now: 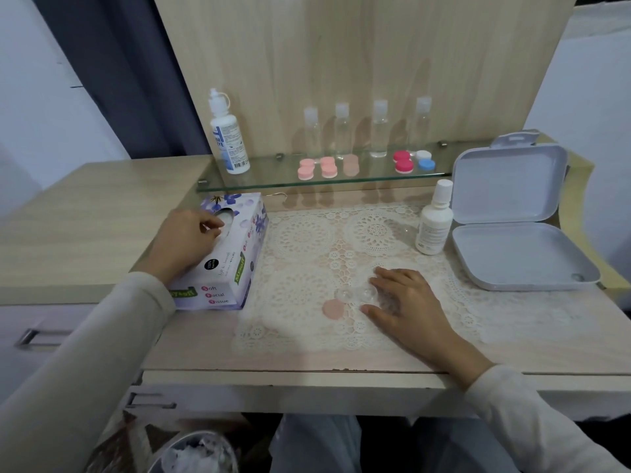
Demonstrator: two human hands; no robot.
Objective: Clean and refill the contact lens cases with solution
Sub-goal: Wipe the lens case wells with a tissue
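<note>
Right hand (403,298) rests open beside the clear lens case (356,294) lying leftward; left hand (186,240) pinches a tissue (225,218).

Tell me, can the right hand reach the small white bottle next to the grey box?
Probably yes. The right hand rests on the lace mat, and nothing tall stands between it and the small white bottle. The grey box stands beside the bottle, not in the path.

One wide-angle view from the person's head looks forward and down, close over the tabletop (444,353). The left hand (184,240) and right hand (406,298) sit mid-frame, with the glass shelf (273,174) beyond and the lap (317,445) below.
</note>
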